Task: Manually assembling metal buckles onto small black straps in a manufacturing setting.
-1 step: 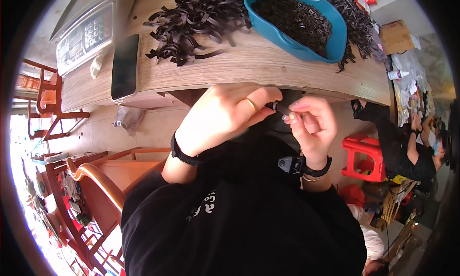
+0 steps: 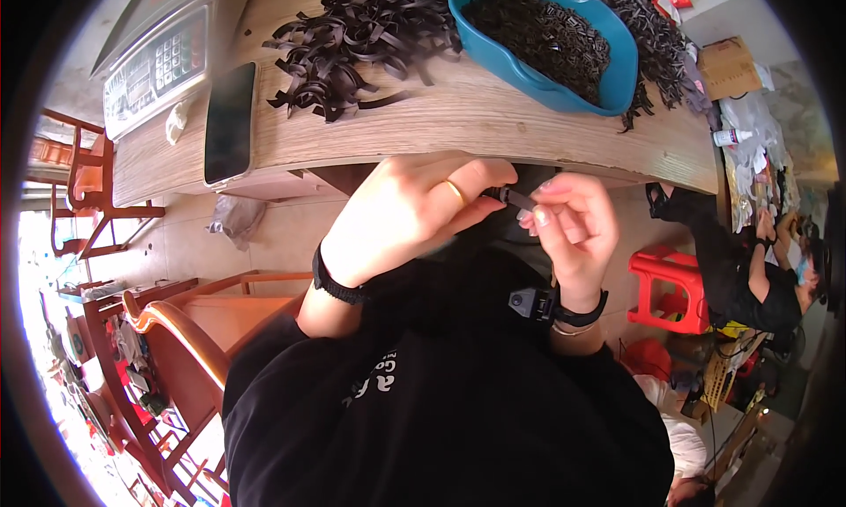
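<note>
My left hand (image 2: 397,209), with a ring and a black wristband, is closed at the table's front edge. Its fingertips pinch a short dark strip (image 2: 518,198); a small black part shows beside them, too small to name. My right hand (image 2: 577,229) grips the strip's other end between thumb and forefinger, its other fingers curled. Beyond my hands, a heap of loose dark flat strips (image 2: 361,44) lies on the table. To its right stands a blue plastic tub (image 2: 551,100) holding many small dark pieces (image 2: 551,40).
A phone (image 2: 231,124) and a scale with a keypad (image 2: 163,62) lie at the table's left. More small dark pieces (image 2: 648,36) are heaped right of the tub. A red stool (image 2: 670,288) and a seated person (image 2: 767,273) are at the right, a wooden chair (image 2: 189,331) at the left.
My right hand has shifted very slightly, its thumb and forefinger closer together on the strip. My left hand is almost unmoved.
</note>
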`<action>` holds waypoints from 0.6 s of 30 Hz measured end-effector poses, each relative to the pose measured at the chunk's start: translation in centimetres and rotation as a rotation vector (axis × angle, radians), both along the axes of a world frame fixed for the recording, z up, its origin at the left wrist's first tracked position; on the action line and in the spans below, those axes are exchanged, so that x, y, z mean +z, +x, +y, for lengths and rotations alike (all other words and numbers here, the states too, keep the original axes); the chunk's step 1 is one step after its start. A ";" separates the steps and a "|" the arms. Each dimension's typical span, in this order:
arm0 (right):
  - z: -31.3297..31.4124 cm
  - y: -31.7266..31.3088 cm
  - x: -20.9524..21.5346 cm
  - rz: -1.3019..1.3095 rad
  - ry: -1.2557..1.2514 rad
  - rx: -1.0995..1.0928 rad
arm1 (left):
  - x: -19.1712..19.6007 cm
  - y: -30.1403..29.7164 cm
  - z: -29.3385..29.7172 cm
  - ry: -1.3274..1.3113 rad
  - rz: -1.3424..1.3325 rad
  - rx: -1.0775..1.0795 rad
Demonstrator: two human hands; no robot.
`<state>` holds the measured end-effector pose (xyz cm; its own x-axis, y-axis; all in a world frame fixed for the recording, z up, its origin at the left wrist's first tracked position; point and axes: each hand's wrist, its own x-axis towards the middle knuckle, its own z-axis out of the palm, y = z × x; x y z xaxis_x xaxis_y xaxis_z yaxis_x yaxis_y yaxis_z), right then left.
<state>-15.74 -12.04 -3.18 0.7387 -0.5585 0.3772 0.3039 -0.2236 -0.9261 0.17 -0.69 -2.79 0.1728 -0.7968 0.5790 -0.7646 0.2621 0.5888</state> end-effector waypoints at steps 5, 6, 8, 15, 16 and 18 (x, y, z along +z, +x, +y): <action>-0.9 0.2 -1.1 0.087 0.399 0.202 | 0.4 0.5 -0.1 -0.103 0.045 -0.038; -1.0 0.2 -1.3 0.120 0.480 0.303 | 0.2 0.5 -0.3 -0.121 0.002 -0.042; -0.9 0.3 -1.7 0.115 0.535 0.320 | -0.1 0.3 -0.6 -0.139 -0.041 -0.045; 0.0 0.7 -2.0 0.166 0.534 0.187 | -0.6 0.0 -0.9 -0.122 -0.076 -0.022; 0.1 0.7 -2.1 0.152 0.528 0.146 | -0.7 -0.1 -0.9 -0.107 -0.065 -0.029; 0.3 0.9 -1.8 0.153 0.528 0.106 | -0.9 -0.1 -1.0 -0.100 -0.029 -0.040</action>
